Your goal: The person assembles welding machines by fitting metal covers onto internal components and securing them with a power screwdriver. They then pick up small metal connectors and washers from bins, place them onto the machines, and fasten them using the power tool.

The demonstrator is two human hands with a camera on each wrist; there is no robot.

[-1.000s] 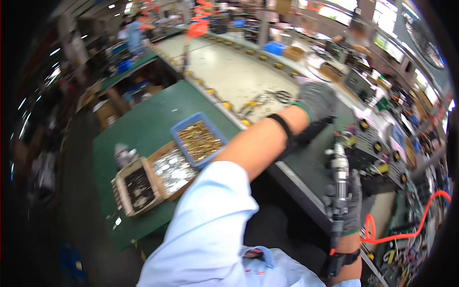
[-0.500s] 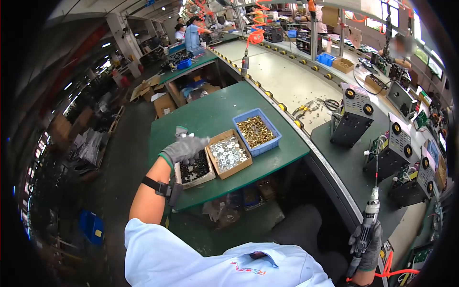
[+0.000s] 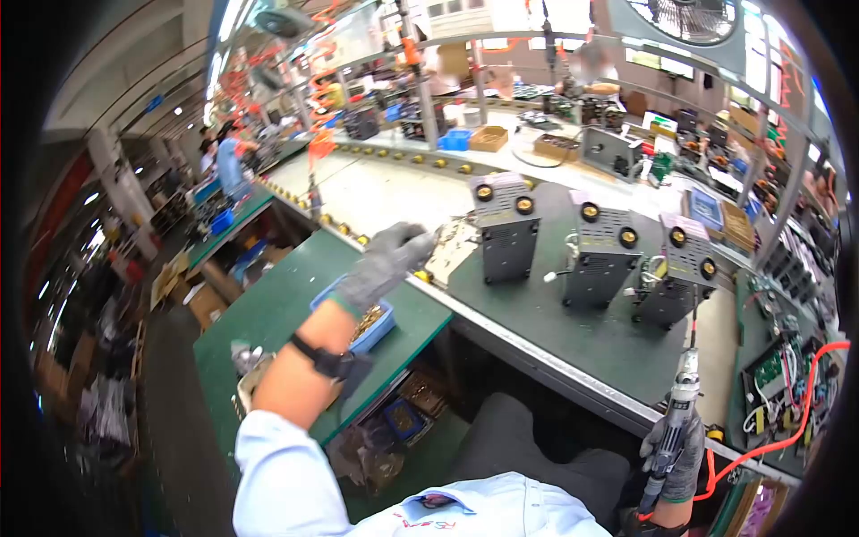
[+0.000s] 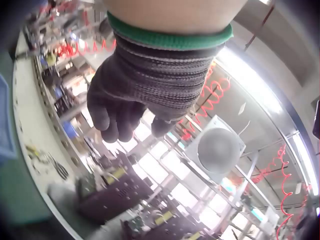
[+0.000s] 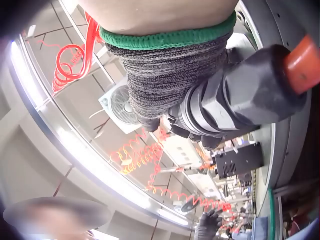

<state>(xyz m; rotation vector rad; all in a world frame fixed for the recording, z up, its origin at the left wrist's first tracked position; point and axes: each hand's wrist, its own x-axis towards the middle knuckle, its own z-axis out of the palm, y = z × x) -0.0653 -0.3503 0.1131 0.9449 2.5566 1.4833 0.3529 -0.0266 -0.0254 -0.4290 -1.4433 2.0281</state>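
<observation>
The gloved left hand is raised over the far edge of the blue bin of brass-coloured screws. In the left wrist view the left hand has bent fingers, with the thumb apart; whether anything small lies in them is hidden. At the lower right, the gloved right hand grips a grey and black power screwdriver, its long bit pointing up beside the rightmost black metal unit. The right wrist view shows the screwdriver's rear end beside the right hand.
Two more black units stand on the dark green bench top. A light-coloured box is partly behind the left arm. Pliers and loose bits lie on the conveyor beyond. A red coiled hose runs at right.
The left hand has moved from the box of black parts, past the washers, to the right and away from the body. The head view has turned rightward; the right hand keeps its grip on the screwdriver.
</observation>
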